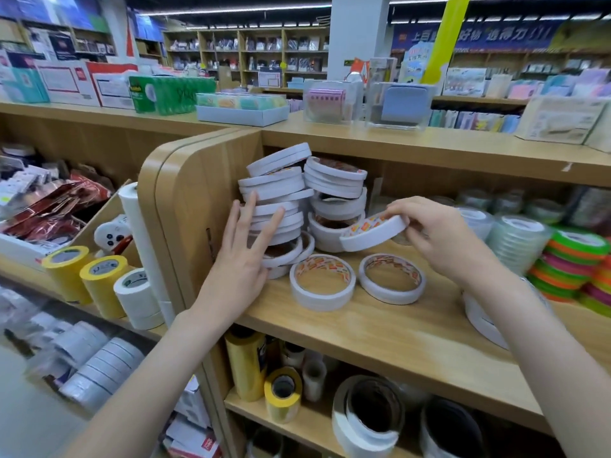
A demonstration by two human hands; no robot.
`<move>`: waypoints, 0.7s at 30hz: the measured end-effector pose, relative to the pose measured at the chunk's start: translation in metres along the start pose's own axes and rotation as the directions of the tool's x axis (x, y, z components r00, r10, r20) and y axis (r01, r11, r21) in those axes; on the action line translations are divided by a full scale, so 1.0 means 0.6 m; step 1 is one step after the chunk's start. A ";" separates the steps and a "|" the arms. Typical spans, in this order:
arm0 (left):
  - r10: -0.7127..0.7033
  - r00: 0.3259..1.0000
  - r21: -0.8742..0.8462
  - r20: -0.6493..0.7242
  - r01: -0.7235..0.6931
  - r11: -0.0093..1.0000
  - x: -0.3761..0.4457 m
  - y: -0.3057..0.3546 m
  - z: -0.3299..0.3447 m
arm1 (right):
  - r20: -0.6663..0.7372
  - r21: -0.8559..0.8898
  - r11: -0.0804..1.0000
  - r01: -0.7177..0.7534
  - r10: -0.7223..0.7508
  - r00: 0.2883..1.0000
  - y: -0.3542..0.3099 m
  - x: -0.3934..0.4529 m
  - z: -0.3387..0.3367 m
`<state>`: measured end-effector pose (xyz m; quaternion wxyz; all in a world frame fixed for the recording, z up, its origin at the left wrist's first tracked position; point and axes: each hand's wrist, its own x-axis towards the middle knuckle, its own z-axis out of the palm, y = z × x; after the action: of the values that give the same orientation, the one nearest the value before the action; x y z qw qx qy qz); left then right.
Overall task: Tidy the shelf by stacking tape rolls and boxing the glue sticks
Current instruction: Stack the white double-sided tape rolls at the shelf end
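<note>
Left hand [244,256] flat, fingers straight and spread, pressing the leaning stack of tape rolls [276,206] at the shelf [380,328] end; right hand [439,236] fingers curled, grasping a tilted white tape roll [373,233] above two loose rolls [357,280]

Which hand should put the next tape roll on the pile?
The right hand, probably: it already grips a white tape roll beside the stacks. The left hand is busy, its straight fingers steadying the leaning stack.

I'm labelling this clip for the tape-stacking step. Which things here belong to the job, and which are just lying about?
Job: left hand steadying the leaning white stack; right hand holding a white roll; two loose rolls flat on the shelf.

Lying about: yellow tape rolls, coloured rolls, green boxes.
</note>
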<state>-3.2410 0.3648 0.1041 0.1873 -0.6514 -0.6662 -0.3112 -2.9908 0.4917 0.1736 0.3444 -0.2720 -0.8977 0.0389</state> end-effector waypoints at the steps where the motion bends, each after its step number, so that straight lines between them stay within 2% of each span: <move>1: -0.005 1.000 -0.018 0.007 0.005 1.000 -0.003 0.000 0.001 | -0.009 -0.030 0.999 -0.018 0.018 1.000 0.005 -0.006 -0.002; 4: -0.015 0.999 -0.060 0.042 0.018 0.998 -0.006 -0.001 -0.002 | -0.026 -0.110 0.991 -0.071 0.069 0.997 0.021 -0.022 -0.004; 6: -0.023 1.000 -0.072 0.016 0.024 0.997 -0.010 0.003 -0.003 | -0.014 -0.143 0.985 -0.096 0.095 0.995 0.025 -0.029 -0.007; 8: -0.047 0.997 -0.104 -0.061 0.041 0.994 -0.017 0.013 0.000 | 0.101 -0.184 0.978 -0.094 0.114 0.988 0.028 -0.041 -0.007; 10: -0.090 0.986 -0.148 -0.137 0.069 0.987 -0.024 0.022 0.007 | 0.287 -0.207 0.975 -0.086 0.144 0.947 0.029 -0.057 -0.009; 11: -0.107 0.983 -0.169 -0.152 0.081 0.982 -0.027 0.023 0.011 | 0.358 -0.197 0.976 -0.089 0.157 0.920 0.028 -0.064 -0.012; 13: -0.116 0.984 -0.189 -0.132 0.090 0.978 -0.028 0.023 0.015 | 0.414 -0.174 0.982 -0.079 0.145 0.899 0.021 -0.071 -0.020; 17: -0.142 0.986 -0.194 -0.083 0.124 0.973 -0.017 0.022 0.013 | 0.267 -0.147 0.986 -0.074 0.111 0.957 0.003 -0.066 -0.033; 19: -0.155 0.986 -0.197 -0.067 0.140 0.970 -0.012 0.025 0.010 | 0.195 -0.008 0.997 -0.075 0.075 0.978 -0.011 -0.061 -0.038; 21: -0.158 0.986 -0.196 -0.055 0.144 0.970 -0.008 0.027 0.006 | 0.186 0.101 0.994 -0.030 0.011 0.983 -0.032 -0.054 -0.032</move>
<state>-3.2243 0.3627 0.1009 0.1228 -0.6025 -0.6738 -0.4099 -2.9678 0.4565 0.1738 0.2728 -0.2581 -0.9198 0.1141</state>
